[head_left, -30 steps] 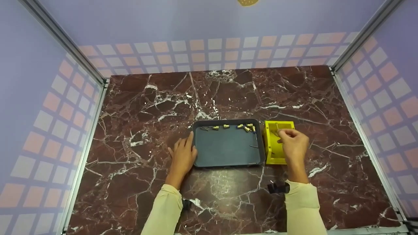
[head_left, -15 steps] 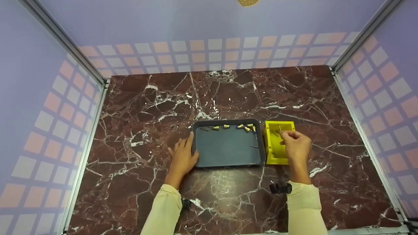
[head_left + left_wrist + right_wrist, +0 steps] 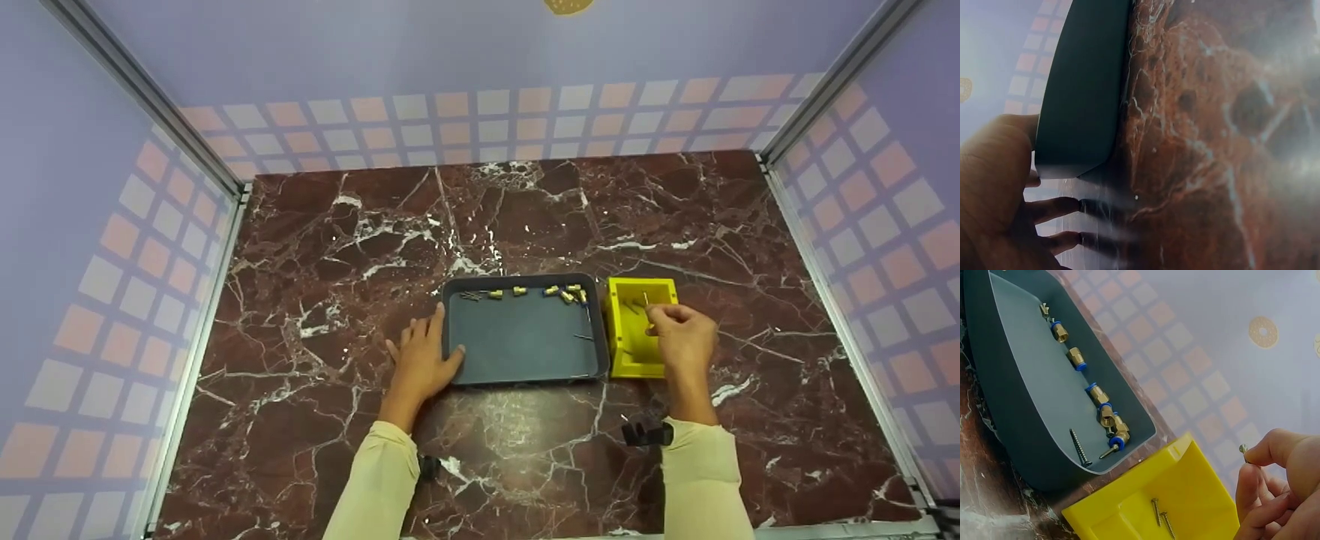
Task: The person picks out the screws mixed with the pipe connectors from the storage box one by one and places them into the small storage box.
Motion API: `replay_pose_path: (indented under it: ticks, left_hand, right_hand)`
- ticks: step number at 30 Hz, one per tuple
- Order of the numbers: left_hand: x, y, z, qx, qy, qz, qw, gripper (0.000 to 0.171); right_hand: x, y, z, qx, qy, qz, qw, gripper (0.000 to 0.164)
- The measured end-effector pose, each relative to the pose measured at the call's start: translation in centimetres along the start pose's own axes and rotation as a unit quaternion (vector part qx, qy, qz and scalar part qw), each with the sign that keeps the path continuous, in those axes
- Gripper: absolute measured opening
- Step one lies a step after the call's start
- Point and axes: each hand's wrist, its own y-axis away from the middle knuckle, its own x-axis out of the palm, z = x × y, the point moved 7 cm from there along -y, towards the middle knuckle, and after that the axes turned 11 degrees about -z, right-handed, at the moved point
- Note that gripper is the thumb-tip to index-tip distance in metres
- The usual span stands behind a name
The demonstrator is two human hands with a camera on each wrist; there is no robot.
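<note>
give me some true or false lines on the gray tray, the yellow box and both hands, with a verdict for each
1. In the head view, the yellow box stands to the right of the gray tray. True.
2. The right hand holds a blue cup. False: it pinches a small screw-like piece.
3. Brass fittings with blue collars lie in the gray tray. True.
4. The left hand is inside the yellow box. False: it is at the gray tray's left side.
5. At least two screws lie in the yellow box. True.
</note>
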Motion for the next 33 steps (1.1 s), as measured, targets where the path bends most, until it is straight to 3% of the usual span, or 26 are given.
replay_pose_path:
  ticks: [10, 23, 33]
  left_hand:
    - [0.5, 0.05, -0.05, -0.004, -0.017, -0.03, 0.9994, 0.079]
    - [0.73, 0.13, 0.02, 0.001, -0.002, -0.026, 0.9997, 0.081]
    - [0.62, 0.22, -0.07, 0.001, -0.001, -0.036, 0.9994, 0.081]
  right_hand:
    - [-0.15, -0.44, -0.37, 0.002, 0.006, 0.009, 1.0, 0.026]
    - [-0.52, -0.48, -0.65, -0.01, 0.038, -0.007, 0.999, 0.024]
    - [-0.39, -0.54, -0.83, -0.002, 0.019, -0.005, 1.0, 0.025]
